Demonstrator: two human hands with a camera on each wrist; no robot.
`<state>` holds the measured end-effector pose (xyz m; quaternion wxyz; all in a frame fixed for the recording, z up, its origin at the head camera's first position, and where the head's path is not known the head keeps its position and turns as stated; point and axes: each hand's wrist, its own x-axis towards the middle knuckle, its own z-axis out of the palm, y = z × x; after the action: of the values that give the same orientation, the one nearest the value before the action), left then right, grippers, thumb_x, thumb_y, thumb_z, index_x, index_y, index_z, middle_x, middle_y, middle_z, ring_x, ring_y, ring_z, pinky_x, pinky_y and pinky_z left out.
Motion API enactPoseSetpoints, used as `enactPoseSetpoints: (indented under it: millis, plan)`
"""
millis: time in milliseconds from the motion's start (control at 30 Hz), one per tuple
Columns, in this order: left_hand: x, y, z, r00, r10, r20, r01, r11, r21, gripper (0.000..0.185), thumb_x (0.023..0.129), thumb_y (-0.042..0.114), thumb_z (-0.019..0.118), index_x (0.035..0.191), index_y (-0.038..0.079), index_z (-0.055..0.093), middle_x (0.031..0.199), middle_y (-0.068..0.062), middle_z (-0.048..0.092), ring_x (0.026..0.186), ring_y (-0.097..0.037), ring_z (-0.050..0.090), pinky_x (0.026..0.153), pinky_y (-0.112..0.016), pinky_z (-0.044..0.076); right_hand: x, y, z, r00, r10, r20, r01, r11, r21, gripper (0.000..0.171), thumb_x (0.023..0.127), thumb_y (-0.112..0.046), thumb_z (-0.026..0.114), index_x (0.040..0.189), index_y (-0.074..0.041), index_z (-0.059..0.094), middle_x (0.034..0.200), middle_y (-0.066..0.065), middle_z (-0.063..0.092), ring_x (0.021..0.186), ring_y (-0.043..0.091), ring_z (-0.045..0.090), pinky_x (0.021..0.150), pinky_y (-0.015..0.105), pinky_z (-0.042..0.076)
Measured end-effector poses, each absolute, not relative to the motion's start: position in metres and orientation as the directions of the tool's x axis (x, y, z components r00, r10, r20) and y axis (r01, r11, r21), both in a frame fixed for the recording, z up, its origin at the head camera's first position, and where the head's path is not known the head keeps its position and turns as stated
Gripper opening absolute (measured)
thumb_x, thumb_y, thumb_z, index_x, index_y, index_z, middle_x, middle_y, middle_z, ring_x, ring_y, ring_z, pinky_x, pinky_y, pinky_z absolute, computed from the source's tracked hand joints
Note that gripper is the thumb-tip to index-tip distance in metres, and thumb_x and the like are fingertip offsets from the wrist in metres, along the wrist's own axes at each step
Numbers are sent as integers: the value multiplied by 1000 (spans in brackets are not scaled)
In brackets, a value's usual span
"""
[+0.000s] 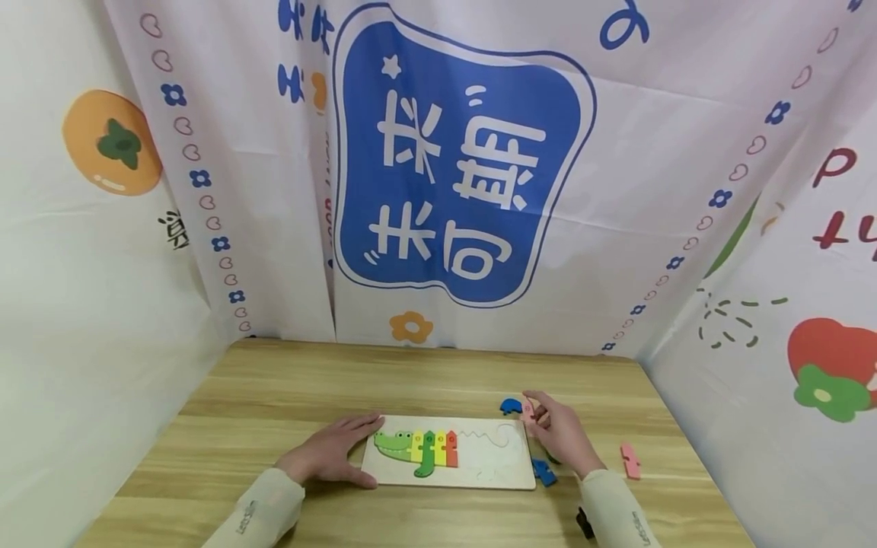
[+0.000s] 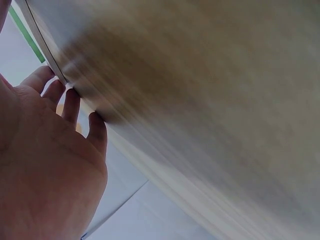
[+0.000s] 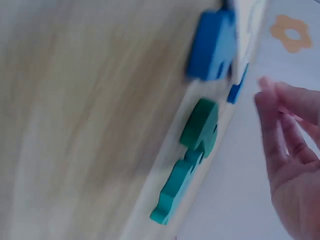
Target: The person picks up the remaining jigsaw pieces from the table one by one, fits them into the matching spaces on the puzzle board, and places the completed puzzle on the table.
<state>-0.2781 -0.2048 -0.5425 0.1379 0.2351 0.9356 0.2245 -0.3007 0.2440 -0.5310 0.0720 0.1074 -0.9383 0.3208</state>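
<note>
A pale wooden puzzle board (image 1: pixel 493 466) lies on the table. Its left part carries a green crocodile head (image 1: pixel 392 444) and several yellow, green and red pieces. My left hand (image 1: pixel 331 452) spans the board's left end, fingers near the top corner and thumb by the bottom one; the left wrist view shows its fingertips (image 2: pixel 98 122) at an edge. Over the board's upper right corner, my right hand (image 1: pixel 563 435) pinches a pink puzzle piece (image 1: pixel 527 409) between thumb and fingers. That piece is mostly hidden by fingers in the right wrist view.
A blue piece (image 1: pixel 510 406) lies behind the board's right corner, another blue piece (image 1: pixel 544 472) beside its right edge. Farther right is a pink piece (image 1: pixel 630 461); a black object (image 1: pixel 585 523) sits near the right sleeve. Green (image 3: pixel 201 125) and teal (image 3: pixel 175 190) pieces show below the right hand.
</note>
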Motion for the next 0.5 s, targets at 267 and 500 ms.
enactPoseSetpoints:
  millis: [267,500]
  plan:
    - [-279,-207,-545,-852,505,-140,392,791,471,108,77,66,81,163,18,35,170,-7,31,153,-43,31,116,-70,31,-295,244,-520,-988,-87,130,-155,444,-882,60,94,1,74,147,-20,58,101,11,66,80,34,72,72,43,64]
    - [-278,-206,-543,-849,509,-145,389,786,481,108,78,66,81,163,18,35,170,-8,31,153,-43,31,116,-70,31,-293,241,-516,-992,-78,95,-116,338,-934,60,93,1,74,147,-21,58,105,14,67,82,24,73,80,47,64]
